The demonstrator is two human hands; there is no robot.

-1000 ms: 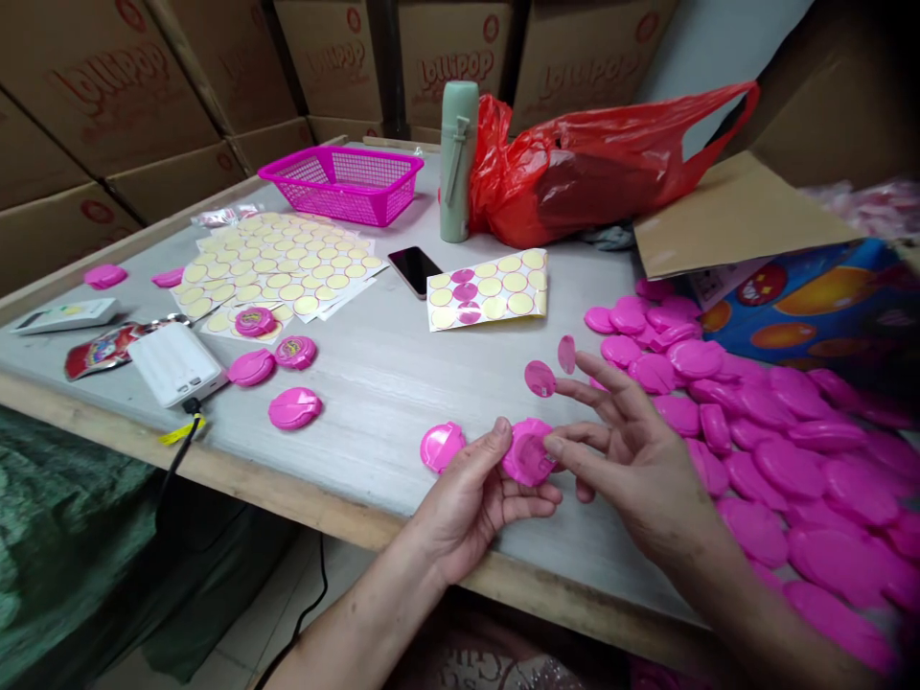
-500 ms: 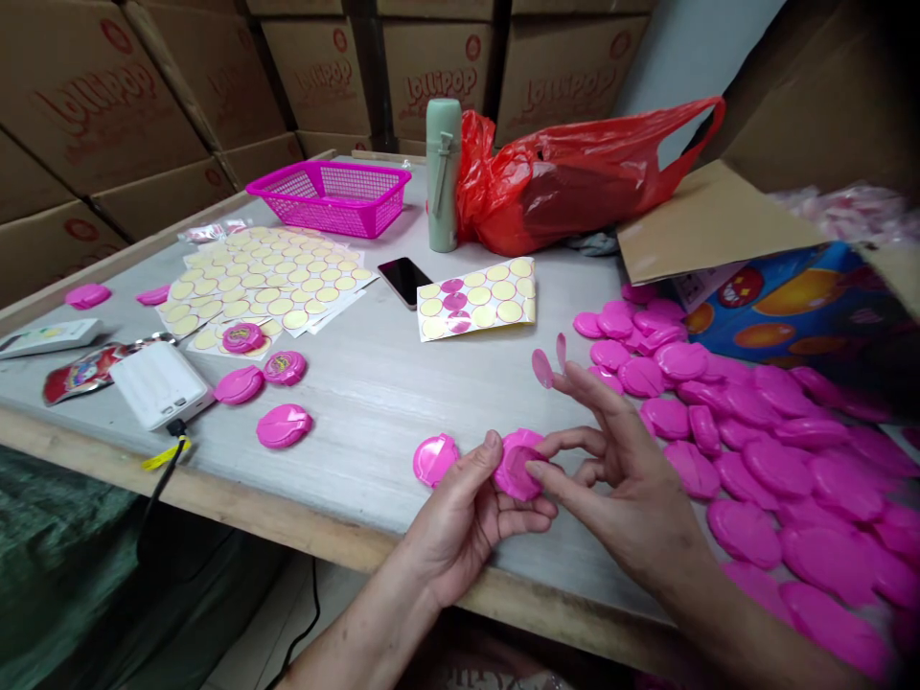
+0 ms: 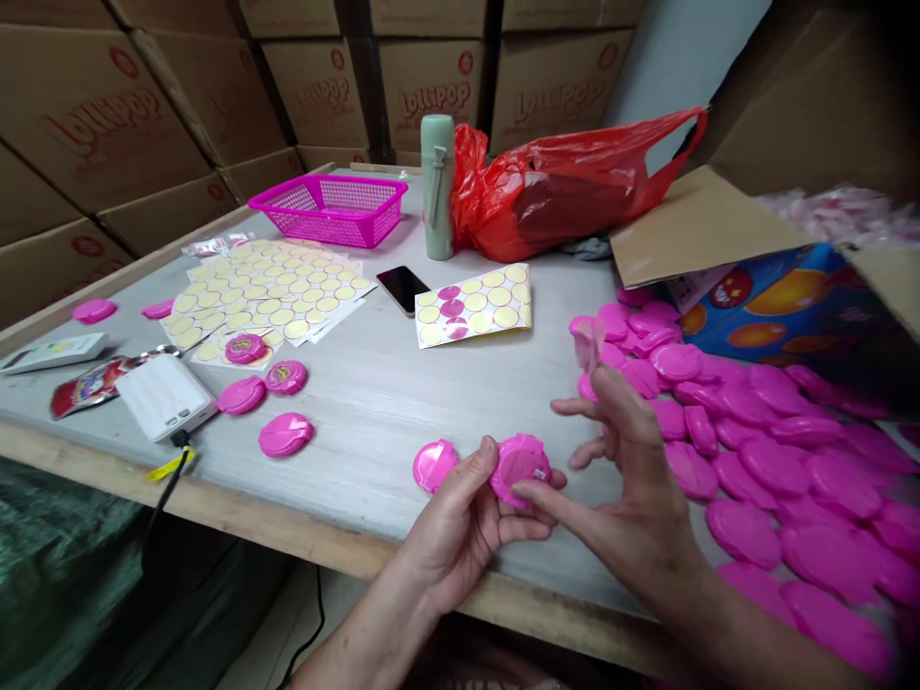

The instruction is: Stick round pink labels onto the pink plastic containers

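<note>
My left hand (image 3: 460,522) grips a round pink plastic case (image 3: 518,468) between thumb and fingers, just above the table's front edge. A round translucent sticker appears to lie on its face, with a small pale mark near the lower right. My right hand (image 3: 632,489) has its thumb tip against the case's lower edge, and its other fingers are spread away from it. Thin translucent pink stickers (image 3: 589,345) cling to a raised fingertip of that hand, blurred by motion. Another pink case (image 3: 435,465) lies on the table just left of the held one.
A heap of pink cases (image 3: 776,470) covers the right side, before an open carton (image 3: 776,307). A partly used sticker sheet (image 3: 474,302), a phone (image 3: 402,289), a green flask (image 3: 438,192), a pink basket (image 3: 331,230), more sheets (image 3: 265,287) and a white power bank (image 3: 165,395) lie beyond and left.
My right index finger has lifted off the case and the fingers have spread, while the thumb stays at its edge. The stickers on the fingertip have moved right and slightly up.
</note>
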